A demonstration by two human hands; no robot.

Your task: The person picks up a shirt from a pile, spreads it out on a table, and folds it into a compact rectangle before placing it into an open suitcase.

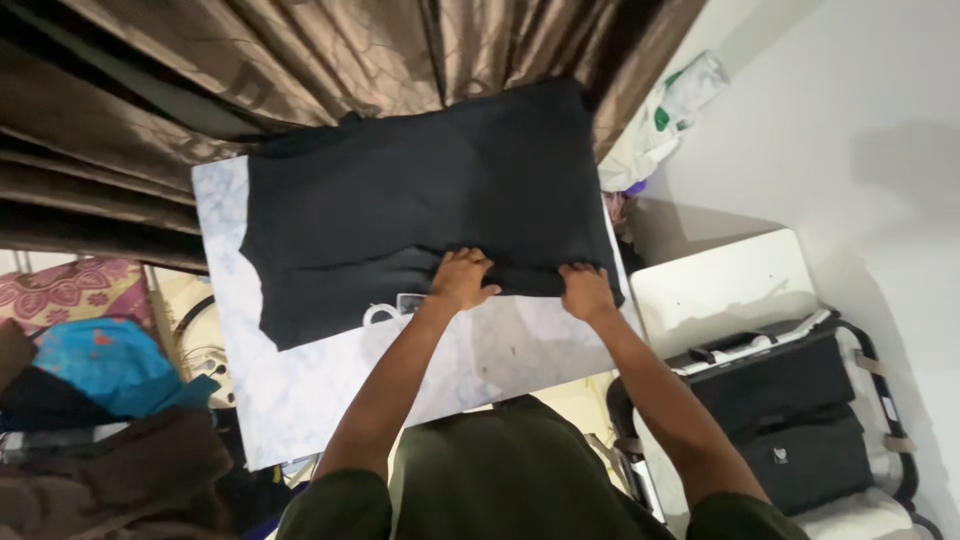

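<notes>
A black garment [400, 200] lies spread flat on a white marbled table [300, 390], reaching to the far edge under the curtain. My left hand [463, 278] presses on the garment's near folded edge, fingers curled over the cloth. My right hand [585, 291] grips the same near edge close to the right corner. A small white tag or ring [380, 313] shows at the hem just left of my left hand.
Brown curtains [300, 60] hang behind the table. A white plastic bag [665, 115] hangs at the right. A white chair [720, 290] with black folded items [800, 420] stands at the right. Coloured fabrics [90, 340] are piled at the left.
</notes>
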